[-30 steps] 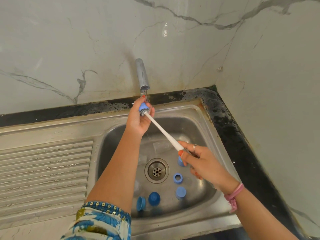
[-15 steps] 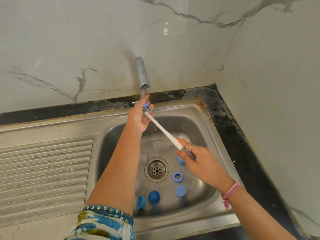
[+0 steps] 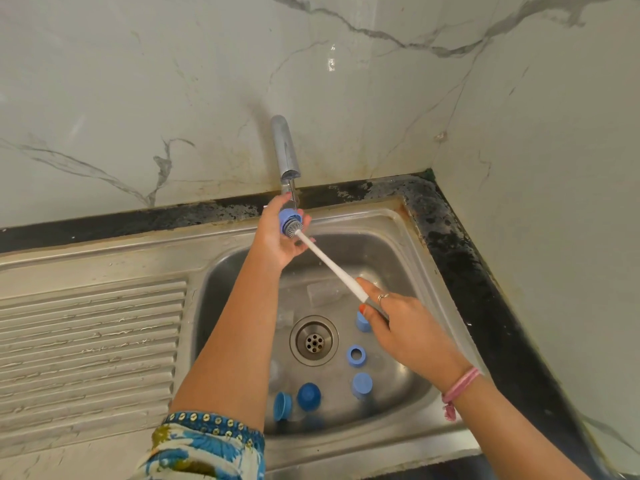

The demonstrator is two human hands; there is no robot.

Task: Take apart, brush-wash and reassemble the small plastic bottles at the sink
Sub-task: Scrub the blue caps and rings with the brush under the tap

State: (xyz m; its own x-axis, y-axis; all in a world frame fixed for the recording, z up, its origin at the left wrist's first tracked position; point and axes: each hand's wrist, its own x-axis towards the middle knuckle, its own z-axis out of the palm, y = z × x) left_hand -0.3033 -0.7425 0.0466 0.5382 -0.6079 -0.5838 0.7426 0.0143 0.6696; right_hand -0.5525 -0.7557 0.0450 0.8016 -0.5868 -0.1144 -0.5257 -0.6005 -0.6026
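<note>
My left hand holds a small blue bottle cap under the tap, where a thin stream of water runs. My right hand grips the white handle of a bottle brush, whose grey bristle head sits against the cap's opening. Several blue caps lie in the sink basin: one by my right thumb, a ring-shaped one, one nearer me, and two at the front. Clear small bottles lie faintly visible behind the drain.
The drain is at the basin's middle. A ribbed steel draining board lies to the left. Marble walls meet in a corner at the right, with a black stained counter strip around the sink.
The brush head has drawn back out of the cap, so more bristles show. My right hand has shifted slightly back along the handle line; my left hand stays under the tap.
</note>
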